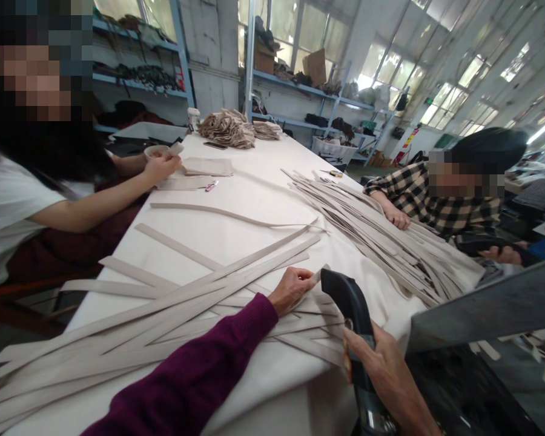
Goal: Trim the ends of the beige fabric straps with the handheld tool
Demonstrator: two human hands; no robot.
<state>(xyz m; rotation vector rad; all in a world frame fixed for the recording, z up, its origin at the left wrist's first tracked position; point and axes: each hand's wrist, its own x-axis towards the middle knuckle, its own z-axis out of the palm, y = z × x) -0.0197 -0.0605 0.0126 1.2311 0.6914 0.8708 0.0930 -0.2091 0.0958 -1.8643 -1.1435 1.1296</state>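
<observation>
My left hand, in a purple sleeve, pinches the end of a beige strip close to the mouth of a black curved nozzle. The fingers of my right hand are wrapped round the nozzle's handle, below its bend. Many long beige strips lie crossed over one another on the white-covered table under and left of my hands. Whether the strip end touches the nozzle cannot be made out.
A bundle of strips lies at the right, with a person's hand on it. At the left another person's hands hold a small piece. Stacked beige pieces sit at the far end. A grey metal beam juts in from the right.
</observation>
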